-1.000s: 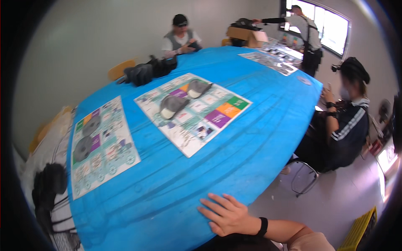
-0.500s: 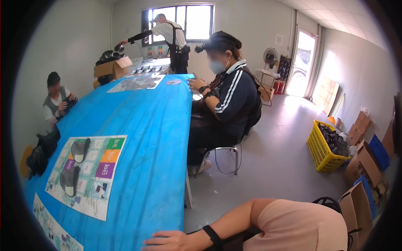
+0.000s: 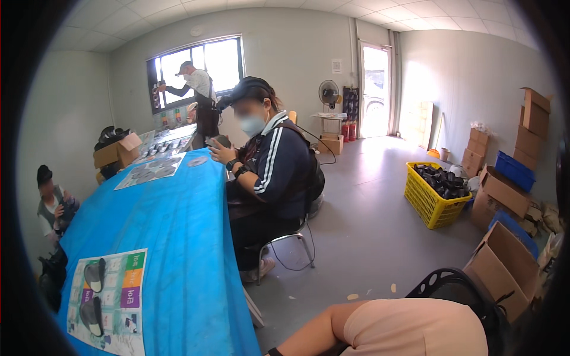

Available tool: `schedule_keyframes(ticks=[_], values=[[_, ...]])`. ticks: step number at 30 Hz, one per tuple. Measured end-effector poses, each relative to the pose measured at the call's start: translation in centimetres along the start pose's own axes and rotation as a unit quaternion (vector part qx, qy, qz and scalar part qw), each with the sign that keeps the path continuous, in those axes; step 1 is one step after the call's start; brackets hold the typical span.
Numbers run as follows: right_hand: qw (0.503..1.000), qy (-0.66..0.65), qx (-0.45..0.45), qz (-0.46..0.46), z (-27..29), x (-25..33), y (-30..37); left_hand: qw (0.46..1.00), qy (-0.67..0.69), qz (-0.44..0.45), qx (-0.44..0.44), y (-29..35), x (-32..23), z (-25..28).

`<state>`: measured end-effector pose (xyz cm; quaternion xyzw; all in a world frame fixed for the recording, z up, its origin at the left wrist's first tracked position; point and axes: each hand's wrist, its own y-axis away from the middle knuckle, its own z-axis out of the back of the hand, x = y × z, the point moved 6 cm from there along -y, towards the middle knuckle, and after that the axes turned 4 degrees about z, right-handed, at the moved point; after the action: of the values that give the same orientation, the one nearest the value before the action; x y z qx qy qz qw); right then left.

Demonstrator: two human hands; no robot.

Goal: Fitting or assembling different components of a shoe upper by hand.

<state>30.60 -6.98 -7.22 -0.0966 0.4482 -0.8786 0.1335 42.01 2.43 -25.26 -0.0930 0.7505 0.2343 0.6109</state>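
Table [image 3: 184,237] covered in blue; yellow crate [image 3: 426,204] on grey floor [image 3: 356,237].

A: Your right forearm [image 3: 317,329] shows at the lower edge, near the blue-covered counter [image 3: 184,237]
B: Yes, and on it, to your left, two dark pieces [image 3: 93,274] with pale ends lie on a printed sheet [image 3: 114,308]
A: To your right, a yellow crate [image 3: 432,206] of black items [image 3: 444,185] stands on the floor [image 3: 356,231]

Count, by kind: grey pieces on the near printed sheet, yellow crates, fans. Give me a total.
Grey pieces on the near printed sheet: 2
Yellow crate: 1
Fan: 1
Total: 4
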Motion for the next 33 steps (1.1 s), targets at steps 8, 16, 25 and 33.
schedule_keyframes(ticks=[8,16,25,33], values=[[0.999,0.003,0.031,-0.018,-1.1,-0.4,1.0,0.999,-0.049,0.014,-0.019,0.8,-0.3,-1.0],[1.000,-0.008,0.011,0.001,-0.6,0.2,0.3,0.996,-0.060,0.022,-0.063,1.4,1.9,-3.2],[1.000,-0.014,-0.009,-0.013,-0.1,0.0,0.0,0.988,-0.099,0.056,-0.101,2.9,2.7,-3.3],[0.999,0.001,-0.014,-0.030,-0.8,0.3,0.6,0.980,-0.155,0.081,-0.093,0.9,1.6,-2.3]])
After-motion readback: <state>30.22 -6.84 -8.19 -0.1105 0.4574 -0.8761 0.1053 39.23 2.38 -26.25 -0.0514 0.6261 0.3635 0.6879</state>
